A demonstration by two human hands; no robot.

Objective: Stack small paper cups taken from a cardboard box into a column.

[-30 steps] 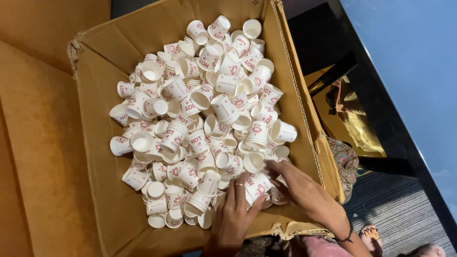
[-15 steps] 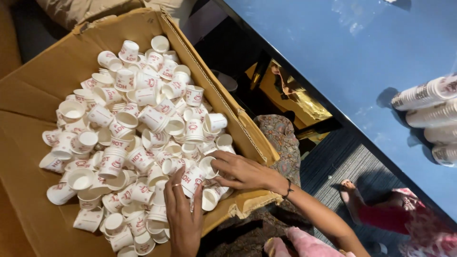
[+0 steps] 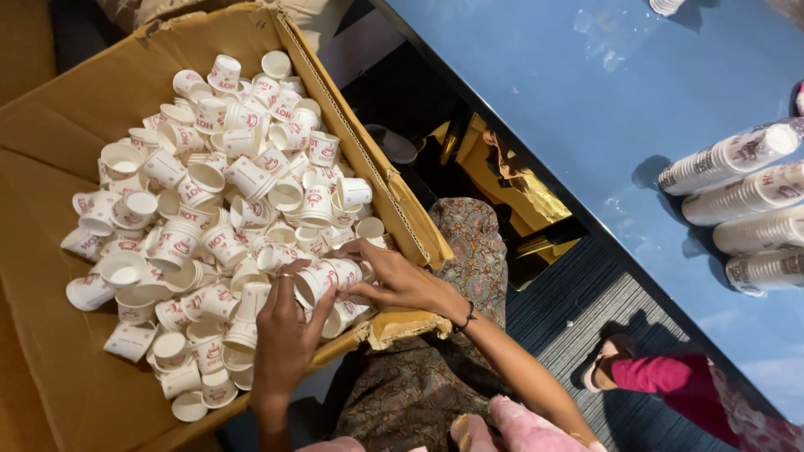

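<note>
Reaching into a large cardboard box, a person works both hands among a heap of small white paper cups with red print. The left hand comes in over the box's near edge, fingers curled around a short nested stack of cups lying on its side near the box's near right corner; a ring shows on one finger. The right hand meets it from the right, fingers closed on the other end of the same stack, so both hands hold it between them; a dark band sits at that wrist. Loose cups fill most of the box floor, lying on their sides, upright and upturned, thickest toward the middle and right wall and thinning toward the left and near edges, where bare cardboard shows. The box's right wall is torn and bent at the near corner. To the right stands a blue table, and at its right edge lie four long stacks of nested cups on their sides, one beside another. Below the table, patterned fabric covers the person's lap, and a foot in a sandal rests on a grey carpet.
</note>
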